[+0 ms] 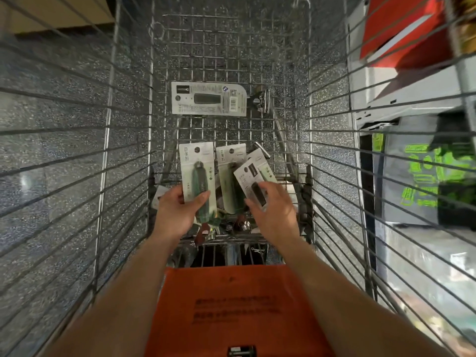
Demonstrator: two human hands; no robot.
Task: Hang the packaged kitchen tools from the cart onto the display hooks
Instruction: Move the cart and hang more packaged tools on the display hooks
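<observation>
I look down into a wire shopping cart (128, 155). My left hand (175, 211) grips a packaged green-handled tool (197, 173) by its lower end, thumb across the card. My right hand (273, 213) pinches a smaller card with a black tool (251, 181), tilted to the left. Between them a second green-handled package (229, 176) lies on the cart floor, with part of another card behind the black one. Farther off, a white card with a black-handled tool (208, 98) lies flat, its metal head sticking out to the right. No display hooks are in view.
An orange child-seat flap (231, 305) covers the near end of the cart. Loose metal tool parts lie under my hands near the seat bars. To the right, outside the cart, are a red and white box (396, 32) and shelving with green-printed goods (425, 176). Speckled floor shows through the wire.
</observation>
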